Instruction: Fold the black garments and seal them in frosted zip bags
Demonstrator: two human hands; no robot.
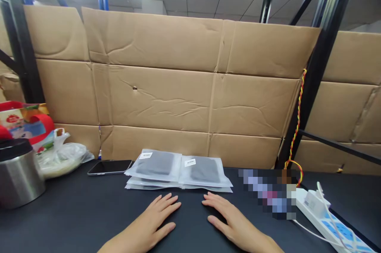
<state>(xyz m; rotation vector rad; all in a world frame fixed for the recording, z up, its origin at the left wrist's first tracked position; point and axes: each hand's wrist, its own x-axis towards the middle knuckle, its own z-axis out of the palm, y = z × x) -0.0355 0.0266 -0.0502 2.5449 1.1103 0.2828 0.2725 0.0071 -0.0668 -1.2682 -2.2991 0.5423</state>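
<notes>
Two stacks of frosted plastic bags lie side by side on the black tabletop (89, 213). The left stack (157, 165) and the right stack (205, 169) each show something flat and dark inside, with a small white barcode label on top. My left hand (157, 219) rests palm down in front of the left stack, fingers stretched, holding nothing. In front of the right stack lies my right hand (228, 219), also flat with fingers apart and nothing in it. Neither hand touches the bags.
A phone (110, 167) lies left of the bags. Further left are a steel cup (20, 177), a tied clear plastic bag (64, 154) and a colourful gift bag (26, 122). On the right lies a power strip (336, 221) with a white cable. Cardboard (160, 98) stands behind.
</notes>
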